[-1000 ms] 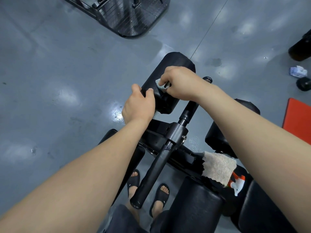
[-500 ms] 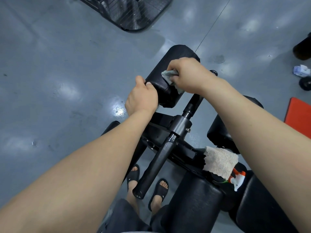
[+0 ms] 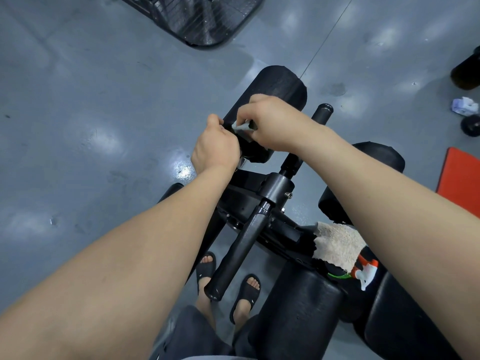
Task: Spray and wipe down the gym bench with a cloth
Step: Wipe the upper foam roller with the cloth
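Observation:
The gym bench's far left black foam roller (image 3: 279, 87) lies ahead of me. My right hand (image 3: 275, 123) grips a small pale cloth (image 3: 240, 126) and presses it on the roller's near end. My left hand (image 3: 215, 149) grips that same near end of the roller from the left. A beige fuzzy cloth (image 3: 337, 245) lies on the bench frame at lower right, beside a spray bottle (image 3: 365, 272) with a white and orange trigger head. A black adjustment bar (image 3: 241, 253) runs from the frame toward me.
More black rollers (image 3: 304, 307) sit at lower right and at right (image 3: 379, 157). A metal footplate (image 3: 205, 19) stands on the grey floor ahead. An orange mat (image 3: 462, 178), crumpled paper (image 3: 465, 106) and dark weights lie at right. My sandalled feet (image 3: 228, 281) are below.
My right hand has slid the cloth down the roller from its upper side toward the near end, close to my left hand. My left hand has kept its grip.

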`<state>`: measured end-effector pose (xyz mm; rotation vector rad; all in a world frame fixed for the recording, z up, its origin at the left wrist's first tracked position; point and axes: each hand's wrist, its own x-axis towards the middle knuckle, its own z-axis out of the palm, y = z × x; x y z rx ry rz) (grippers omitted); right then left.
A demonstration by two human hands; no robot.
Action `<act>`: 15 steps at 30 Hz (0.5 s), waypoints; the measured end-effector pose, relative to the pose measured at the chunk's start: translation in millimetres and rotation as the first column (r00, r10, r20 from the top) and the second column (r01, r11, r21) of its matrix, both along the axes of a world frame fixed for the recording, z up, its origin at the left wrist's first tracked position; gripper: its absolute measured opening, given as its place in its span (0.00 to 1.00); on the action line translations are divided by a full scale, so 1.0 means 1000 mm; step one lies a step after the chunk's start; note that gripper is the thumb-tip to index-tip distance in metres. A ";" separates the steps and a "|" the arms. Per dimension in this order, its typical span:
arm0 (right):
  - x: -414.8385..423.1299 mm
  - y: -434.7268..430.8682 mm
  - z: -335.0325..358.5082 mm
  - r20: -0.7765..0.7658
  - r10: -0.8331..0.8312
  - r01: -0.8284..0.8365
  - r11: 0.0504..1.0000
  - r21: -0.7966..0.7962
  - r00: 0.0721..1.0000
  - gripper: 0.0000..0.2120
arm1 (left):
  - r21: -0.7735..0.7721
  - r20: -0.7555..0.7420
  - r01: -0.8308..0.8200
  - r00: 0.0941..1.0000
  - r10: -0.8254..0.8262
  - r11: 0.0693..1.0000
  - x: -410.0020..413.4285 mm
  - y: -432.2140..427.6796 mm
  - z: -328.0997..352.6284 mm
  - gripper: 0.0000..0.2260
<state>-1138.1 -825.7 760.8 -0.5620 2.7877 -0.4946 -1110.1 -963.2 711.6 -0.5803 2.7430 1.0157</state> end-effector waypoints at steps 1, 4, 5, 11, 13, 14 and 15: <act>-0.002 0.000 0.000 -0.017 -0.008 0.008 1.000 0.015 1.000 0.09 | -0.001 0.000 0.001 1.000 -0.001 1.000 0.000 0.000 0.000 0.13; -0.010 0.004 0.001 -0.060 -0.046 0.050 0.996 0.073 0.997 0.07 | -0.003 -0.009 0.005 1.000 -0.005 1.000 0.001 0.000 -0.001 0.12; -0.011 0.007 0.002 -0.068 -0.061 0.067 0.994 0.090 0.996 0.07 | -0.003 -0.013 0.006 1.000 -0.006 1.000 0.001 0.000 -0.001 0.11; -0.024 0.016 0.005 -0.132 -0.205 0.230 0.948 0.218 0.970 0.09 | -0.024 -0.020 0.018 1.000 -0.018 1.000 0.000 0.002 -0.003 0.08; -0.027 0.018 0.004 -0.094 -0.268 0.280 0.949 0.148 0.959 0.08 | -0.029 -0.018 0.019 1.000 -0.020 0.999 0.000 0.002 -0.003 0.08; -0.027 0.018 0.006 -0.044 -0.306 0.309 0.947 0.085 0.951 0.08 | -0.031 -0.015 0.019 1.000 -0.019 0.999 -0.001 0.002 -0.004 0.08; -0.027 0.017 0.008 0.024 -0.362 0.362 0.932 -0.005 0.932 0.07 | -0.032 -0.013 0.019 1.000 -0.020 0.999 -0.001 0.002 -0.004 0.08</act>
